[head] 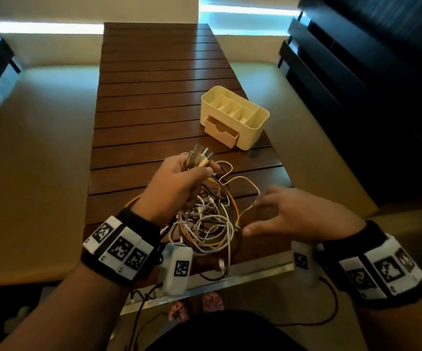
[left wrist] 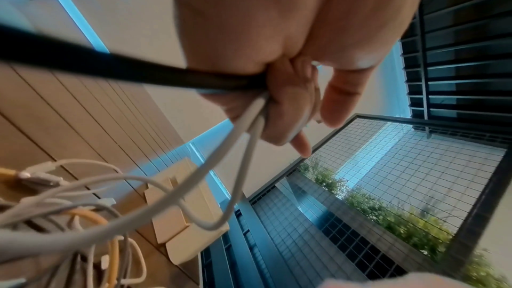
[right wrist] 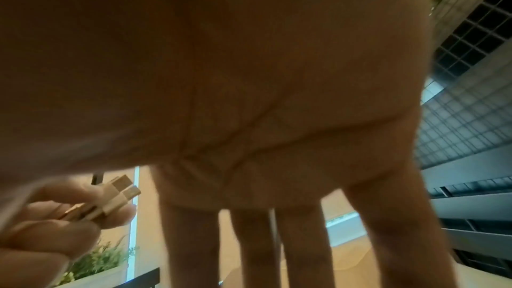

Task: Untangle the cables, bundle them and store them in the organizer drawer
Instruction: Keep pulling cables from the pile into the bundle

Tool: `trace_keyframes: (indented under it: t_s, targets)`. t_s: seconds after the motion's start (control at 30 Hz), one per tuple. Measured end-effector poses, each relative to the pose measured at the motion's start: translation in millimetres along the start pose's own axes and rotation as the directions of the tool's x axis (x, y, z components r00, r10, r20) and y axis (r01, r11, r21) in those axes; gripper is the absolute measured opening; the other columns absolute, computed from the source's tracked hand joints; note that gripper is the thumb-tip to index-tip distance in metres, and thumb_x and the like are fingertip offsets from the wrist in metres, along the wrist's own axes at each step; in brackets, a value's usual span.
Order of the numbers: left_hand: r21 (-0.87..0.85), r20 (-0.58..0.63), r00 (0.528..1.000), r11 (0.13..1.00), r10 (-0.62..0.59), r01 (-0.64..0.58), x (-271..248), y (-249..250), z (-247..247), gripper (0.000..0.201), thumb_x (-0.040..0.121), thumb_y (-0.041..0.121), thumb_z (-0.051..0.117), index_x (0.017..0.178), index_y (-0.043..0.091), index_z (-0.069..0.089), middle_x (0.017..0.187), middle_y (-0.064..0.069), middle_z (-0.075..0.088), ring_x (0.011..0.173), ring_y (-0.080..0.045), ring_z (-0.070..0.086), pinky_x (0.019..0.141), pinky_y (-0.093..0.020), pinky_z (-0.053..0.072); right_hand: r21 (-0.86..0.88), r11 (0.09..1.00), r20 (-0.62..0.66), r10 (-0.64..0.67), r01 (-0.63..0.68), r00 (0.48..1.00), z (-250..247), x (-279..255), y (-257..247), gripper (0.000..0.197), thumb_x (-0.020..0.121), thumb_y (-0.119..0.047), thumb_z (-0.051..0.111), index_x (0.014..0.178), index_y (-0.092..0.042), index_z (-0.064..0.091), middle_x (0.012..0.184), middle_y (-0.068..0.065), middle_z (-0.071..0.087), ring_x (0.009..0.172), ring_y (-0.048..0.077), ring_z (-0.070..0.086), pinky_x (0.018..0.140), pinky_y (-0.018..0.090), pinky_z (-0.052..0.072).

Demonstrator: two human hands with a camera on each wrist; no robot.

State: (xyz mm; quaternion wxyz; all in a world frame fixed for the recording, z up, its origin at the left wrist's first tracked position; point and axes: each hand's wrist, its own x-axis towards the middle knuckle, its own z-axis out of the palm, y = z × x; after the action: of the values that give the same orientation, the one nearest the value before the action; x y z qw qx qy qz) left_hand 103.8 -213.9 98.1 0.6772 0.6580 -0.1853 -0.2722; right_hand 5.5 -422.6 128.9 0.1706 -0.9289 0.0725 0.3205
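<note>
So the left hand (head: pixel 177 183) is raised over the near end of the slatted wooden desk (head: pixel 154 97), and its grip is wrapped tight around a bunch of cable plugs (head: pixel 201 158). The metal connector ends stick up past the knuckles like a little bouquet. From the left wrist view you can see white cords running out from under the curled fingers (left wrist: pixel 279 108), plus one black cable (left wrist: pixel 110 62) crossing under the palm.

The rest of the cables (head: pixel 212 219) hang down from that fist into a messy tangle sitting on the desk right at the near edge: mostly white, a few grey, and a couple of orange-yellow ones looped through. Totally knotted, nothing bundled.

The right hand (head: pixel 298 214) is just beside the tangle on its right, palm down, fingers spread and straight. That grip is wide and holds nothing; the fingertips are close to a thin white loop, but I can't tell if they actually touch it. The right wrist view just shows the four fingers (right wrist: pixel 302 246) splayed apart.

The cream organizer (head: pixel 235 117) sits farther back on the desk's right side, well apart from the pile, with its little drawer (head: pixel 221 131) pulled out partway. Can't see anything in the drawer from here.
</note>
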Motion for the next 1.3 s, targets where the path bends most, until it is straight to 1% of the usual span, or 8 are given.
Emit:
trace_keyframes:
  t_s: [0.27, 0.43, 0.6, 0.8, 0.93, 1.03, 1.17, 1.3]
  targets:
    - [-0.263, 0.088, 0.996, 0.964, -0.018, 0.041, -7.4, 10.9, 24.3, 0.021, 0.096, 0.018, 0.053, 0.108, 0.004, 0.062, 0.056, 0.005, 0.026, 0.041, -0.007, 0.023, 0.038, -0.018, 0.024, 0.402, 0.822, -0.161, -0.371, 0.404, 0.915, 23.4, 22.9, -30.3, 0.053, 0.086, -0.038, 0.073, 0.134, -0.041, 0.050, 0.128, -0.032, 0.044, 0.114, -0.007, 0.047, 0.100, 0.027, 0.045]
    - [-0.362, -0.084, 0.996, 0.932, 0.009, -0.039, -18.3, 23.0, 0.7, 0.021, 0.101, 0.020, 0.046, 0.104, 0.006, 0.061, 0.054, 0.008, 0.024, 0.041, -0.007, 0.018, 0.038, -0.018, 0.019, 0.263, 0.912, -0.015, -0.322, 0.314, 0.947, 45.5, 44.1, -36.8, 0.021, 0.094, -0.043, 0.060, 0.112, -0.035, 0.066, 0.100, -0.013, 0.068, 0.091, -0.001, 0.064, 0.085, 0.030, 0.053]
    - [-0.432, -0.280, 0.960, 0.891, 0.017, -0.142, -32.2, 34.7, -32.6, 0.024, 0.104, 0.024, 0.041, 0.097, 0.010, 0.060, 0.051, 0.010, 0.021, 0.040, -0.005, 0.016, 0.036, -0.016, 0.020, 0.147, 0.968, 0.310, -0.242, 0.206, 0.919, 52.4, 38.5, -31.2, 0.023, 0.090, -0.051, 0.063, 0.104, -0.033, 0.066, 0.102, -0.010, 0.069, 0.091, 0.005, 0.064, 0.080, 0.028, 0.052]
    - [-0.401, -0.332, 0.941, 0.893, 0.065, -0.203, -42.4, 50.4, -41.4, 0.027, 0.104, 0.027, 0.040, 0.094, 0.013, 0.060, 0.056, 0.006, 0.012, 0.042, -0.006, 0.011, 0.036, -0.016, 0.016, 0.038, 0.993, -0.108, -0.103, 0.107, 0.989, 79.1, 78.2, -1.5, 0.023, 0.094, -0.035, 0.062, 0.115, -0.027, 0.062, 0.126, -0.005, 0.043, 0.114, 0.016, 0.051, 0.098, 0.036, 0.047]
    - [-0.343, -0.397, 0.913, 0.907, 0.096, -0.244, -49.4, 58.4, -52.1, 0.028, 0.104, 0.032, 0.041, 0.095, 0.014, 0.059, 0.063, 0.002, 0.009, 0.049, -0.011, 0.005, 0.039, -0.020, 0.012, -0.015, 1.000, -0.133, 0.025, -0.027, 0.991, 79.7, 87.5, 25.3, 0.025, 0.100, -0.039, 0.049, 0.114, -0.027, 0.065, 0.117, -0.003, 0.048, 0.109, 0.019, 0.055, 0.097, 0.041, 0.048]
    - [-0.352, -0.406, 0.911, 0.908, 0.071, -0.227, -52.7, 57.5, -53.4, 0.027, 0.104, 0.031, 0.040, 0.093, 0.014, 0.059, 0.062, 0.003, 0.008, 0.049, -0.010, 0.005, 0.038, -0.019, 0.012, 0.103, 0.992, -0.231, -0.044, 0.069, 0.972, 66.0, 81.6, 18.0, 0.022, 0.096, -0.041, 0.058, 0.112, -0.028, 0.066, 0.114, -0.007, 0.051, 0.102, 0.011, 0.054, 0.088, 0.031, 0.048]
    - [-0.386, -0.359, 0.932, 0.900, 0.055, -0.201, -54.8, 51.3, -41.7, 0.027, 0.105, 0.030, 0.040, 0.096, 0.012, 0.058, 0.059, 0.005, 0.010, 0.045, -0.007, 0.008, 0.038, -0.016, 0.014, 0.398, 0.891, -0.137, -0.176, 0.217, 0.975, 54.1, 72.9, -18.3, 0.051, 0.088, -0.042, 0.070, 0.134, -0.040, 0.049, 0.119, -0.013, 0.055, 0.097, 0.002, 0.060, 0.070, 0.017, 0.048]
    - [-0.380, -0.367, 0.928, 0.901, 0.060, -0.208, -58.6, 55.1, -41.8, 0.027, 0.105, 0.030, 0.040, 0.098, 0.011, 0.057, 0.063, 0.002, 0.009, 0.049, -0.010, 0.006, 0.039, -0.017, 0.013, 0.317, 0.920, -0.049, -0.227, 0.231, 0.973, 61.9, 82.1, -48.4, 0.069, 0.082, -0.053, 0.072, 0.142, -0.036, 0.043, 0.126, -0.016, 0.050, 0.111, 0.006, 0.054, 0.086, 0.026, 0.050]
